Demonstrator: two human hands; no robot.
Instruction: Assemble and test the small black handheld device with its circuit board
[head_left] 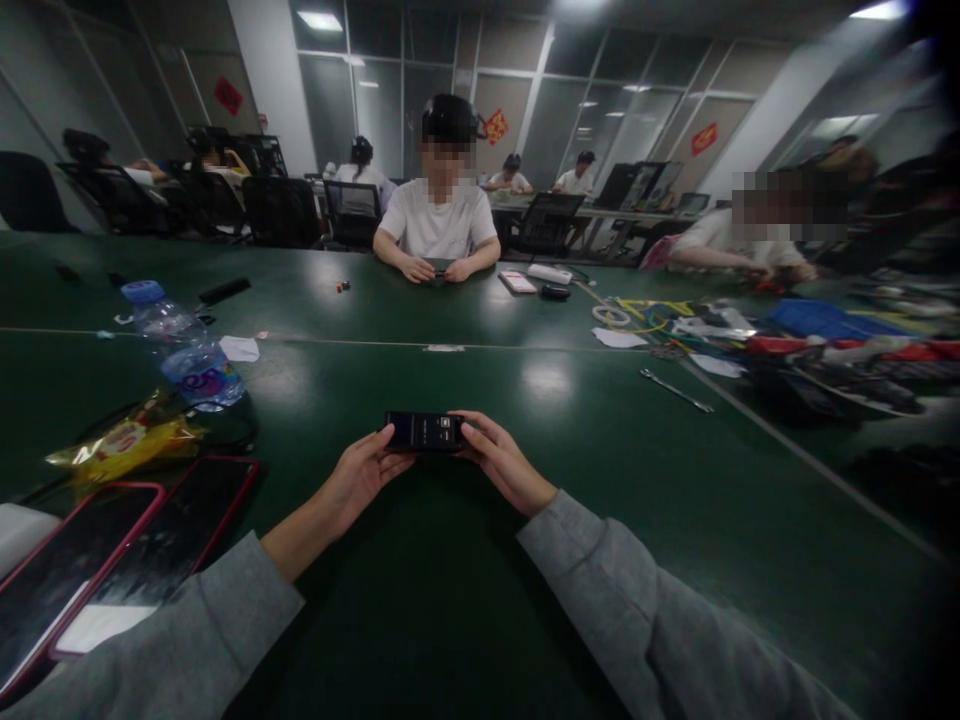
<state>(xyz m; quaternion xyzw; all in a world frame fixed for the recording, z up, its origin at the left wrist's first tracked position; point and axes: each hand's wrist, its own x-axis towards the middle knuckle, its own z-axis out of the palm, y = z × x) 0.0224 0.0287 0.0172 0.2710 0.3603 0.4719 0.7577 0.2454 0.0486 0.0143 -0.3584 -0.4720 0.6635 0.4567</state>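
A black smartphone (420, 432) with a lit dark screen is held sideways above the green table, its screen toward me. Gripping its left end is my left hand (361, 478), thumb at the screen's edge and fingers beneath. My right hand (504, 458) has hold of the opposite end, the thumb on the near corner and a finger along the far edge. Small white text and icons show on the screen, too small to read. To the left of my left forearm lie two larger phones or tablets in red-pink cases (202, 515).
Left stands a tilted-looking water bottle (184, 345) with a blue cap, beside a yellow snack wrapper (131, 440). A wrench (675, 390) lies to the right, near tangled cables (637, 315) and a blue item (832, 322). Across the green table (480, 365) sits a person (439, 215) in white.
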